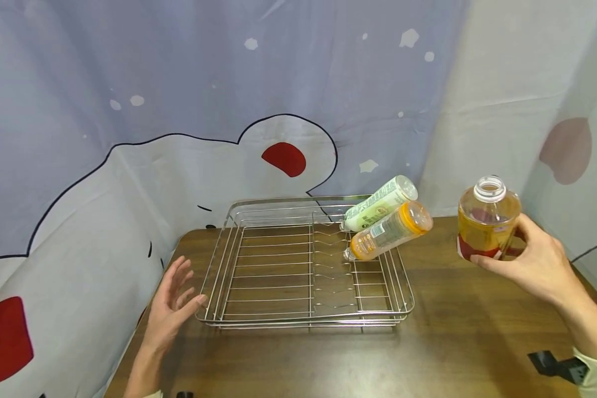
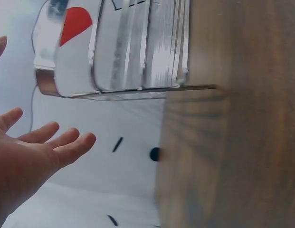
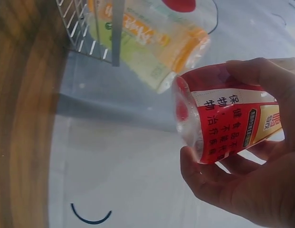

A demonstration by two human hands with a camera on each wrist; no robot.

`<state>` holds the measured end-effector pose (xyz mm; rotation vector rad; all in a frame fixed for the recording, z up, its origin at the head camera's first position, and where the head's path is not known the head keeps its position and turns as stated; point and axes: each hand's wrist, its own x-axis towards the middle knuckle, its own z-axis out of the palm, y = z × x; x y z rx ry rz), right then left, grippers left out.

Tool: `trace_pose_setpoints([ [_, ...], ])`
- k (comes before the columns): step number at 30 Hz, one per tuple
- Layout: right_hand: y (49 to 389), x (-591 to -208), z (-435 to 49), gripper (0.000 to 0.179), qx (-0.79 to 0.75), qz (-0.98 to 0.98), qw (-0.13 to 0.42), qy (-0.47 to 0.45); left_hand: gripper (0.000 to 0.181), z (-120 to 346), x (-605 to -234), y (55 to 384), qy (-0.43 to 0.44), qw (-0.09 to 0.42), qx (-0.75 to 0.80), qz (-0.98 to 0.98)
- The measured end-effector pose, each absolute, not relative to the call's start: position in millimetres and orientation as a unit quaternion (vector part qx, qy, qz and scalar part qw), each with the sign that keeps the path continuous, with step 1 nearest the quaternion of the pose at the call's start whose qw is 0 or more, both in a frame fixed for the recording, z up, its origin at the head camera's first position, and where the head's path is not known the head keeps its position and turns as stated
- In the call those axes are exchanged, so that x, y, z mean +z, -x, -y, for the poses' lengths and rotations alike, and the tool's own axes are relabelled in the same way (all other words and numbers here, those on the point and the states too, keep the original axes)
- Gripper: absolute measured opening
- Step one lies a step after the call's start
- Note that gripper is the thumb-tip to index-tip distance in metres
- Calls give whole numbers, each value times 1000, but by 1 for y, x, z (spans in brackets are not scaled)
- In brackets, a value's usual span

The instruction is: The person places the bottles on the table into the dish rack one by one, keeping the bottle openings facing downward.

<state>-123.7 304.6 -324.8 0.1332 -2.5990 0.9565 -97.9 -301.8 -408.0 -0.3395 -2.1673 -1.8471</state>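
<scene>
My right hand [image 1: 542, 260] grips a clear plastic bottle [image 1: 487, 218] with a red and yellow label, held upright to the right of the rack; its mouth is uncapped. In the right wrist view the thumb and fingers wrap the bottle's red label [image 3: 218, 114]. At the rack's left front corner, my left hand [image 1: 168, 309] is raised with fingers spread and nothing in it. The wire dish rack [image 1: 273, 287] sits on the table. Two bottles lean neck down in its right part: a green and white bottle [image 1: 380, 204] behind and an orange-labelled bottle [image 1: 390, 232] in front.
The brown wooden table [image 1: 457, 342] extends in front of the rack and to its right. A patterned curtain [image 1: 179, 83] hangs close behind and along both sides. A black strap [image 1: 559, 366] shows by the right wrist.
</scene>
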Motion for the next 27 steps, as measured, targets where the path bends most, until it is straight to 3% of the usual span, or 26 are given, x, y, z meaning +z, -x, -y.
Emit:
trace_pose_setpoints([
  [6,121,-315,-298,69,291,933,199,-69,89,294,-393,101,142,167,-637,739],
  [13,120,-310,-284,79,267,933,213,-111,92,280,-374,107,226,188,-637,713],
  [20,121,-310,-271,78,227,928,252,-155,97,263,-357,113,255,176,-643,700],
  [27,121,-306,-253,74,207,925,255,-189,98,243,-348,118,306,171,-613,708],
])
